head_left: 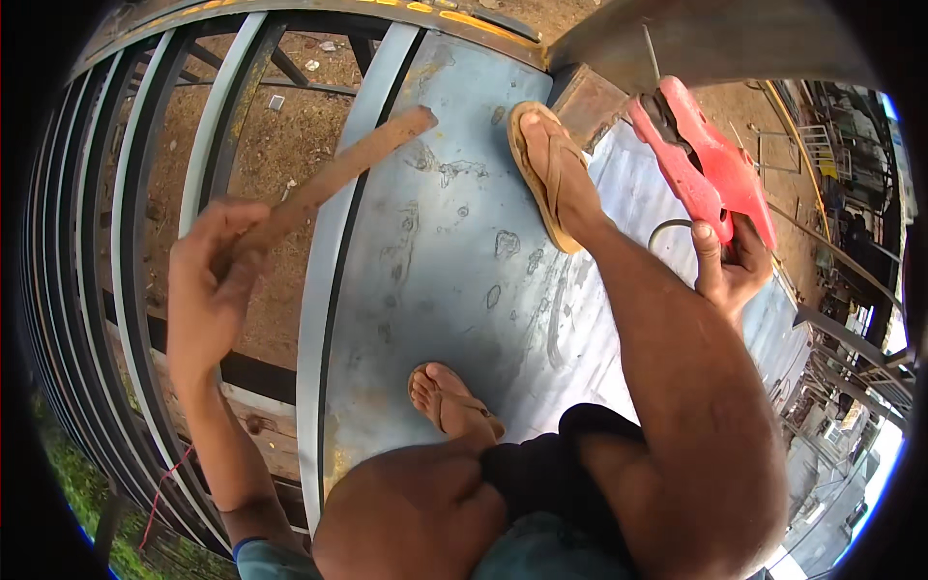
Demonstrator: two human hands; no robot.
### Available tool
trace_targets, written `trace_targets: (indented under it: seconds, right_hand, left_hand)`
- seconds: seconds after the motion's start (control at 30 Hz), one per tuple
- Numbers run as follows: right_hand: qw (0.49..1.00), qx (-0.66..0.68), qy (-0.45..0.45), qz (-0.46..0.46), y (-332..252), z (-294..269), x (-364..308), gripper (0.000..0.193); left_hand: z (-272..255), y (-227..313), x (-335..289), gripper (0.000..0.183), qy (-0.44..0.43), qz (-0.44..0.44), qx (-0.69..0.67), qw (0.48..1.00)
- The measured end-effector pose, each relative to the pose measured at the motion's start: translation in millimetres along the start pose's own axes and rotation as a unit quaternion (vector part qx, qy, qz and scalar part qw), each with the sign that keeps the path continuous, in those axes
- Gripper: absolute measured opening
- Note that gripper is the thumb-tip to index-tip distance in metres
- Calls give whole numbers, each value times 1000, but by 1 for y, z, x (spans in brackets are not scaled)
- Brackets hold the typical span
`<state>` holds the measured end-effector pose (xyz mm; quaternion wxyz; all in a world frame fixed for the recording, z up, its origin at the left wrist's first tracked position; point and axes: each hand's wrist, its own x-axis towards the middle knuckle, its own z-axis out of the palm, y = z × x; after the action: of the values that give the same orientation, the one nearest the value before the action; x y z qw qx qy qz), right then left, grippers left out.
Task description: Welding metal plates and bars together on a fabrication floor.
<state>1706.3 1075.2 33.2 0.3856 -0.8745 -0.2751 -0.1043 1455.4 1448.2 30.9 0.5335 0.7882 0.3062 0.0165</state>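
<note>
My left hand [217,285] is closed around one end of a brown, rusty-looking flat bar [353,166]. The bar slants up to the right, its far end over the edge of the grey steel sheet [445,261]. On the other side, my right hand [730,266] grips a red welding electrode holder [710,159] by its lower part, beyond my right knee. A thin electrode [651,53] sticks up from the holder's jaws. Dark scuffs and small marks cover the sheet, and both my sandalled feet [556,159] rest on it.
Parallel steel bars [145,193] with open gaps run along the left, above brown ground [295,135]. A rusty steel block [587,101] and a large dark steel plate [715,39] stand at the far right. More metal frames and scrap [851,184] lie beyond.
</note>
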Motion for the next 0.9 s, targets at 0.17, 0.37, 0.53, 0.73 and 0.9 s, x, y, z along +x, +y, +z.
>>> trace_targets:
  seconds: [0.17, 0.37, 0.53, 0.73, 0.9]
  right_hand:
    - [999, -26, 9, 42, -12, -72, -42, 45]
    - [997, -55, 6, 47, 22, -111, -78, 46]
    - [999, 8, -28, 37, 71, -85, -90, 44]
    - [994, 73, -68, 44, 116, -73, -88, 41]
    - [991, 60, -81, 85, 145, -88, -80, 41]
  left_hand:
    - [20, 50, 26, 29, -1, 142, 15, 990]
    - [89, 83, 78, 9, 124, 291, -127, 940]
    - [108, 87, 149, 35, 100, 349, -176, 915]
    - [176, 137, 174, 42, 80, 328, -219, 916]
    - [185, 180, 161, 45, 12, 374, -372, 850]
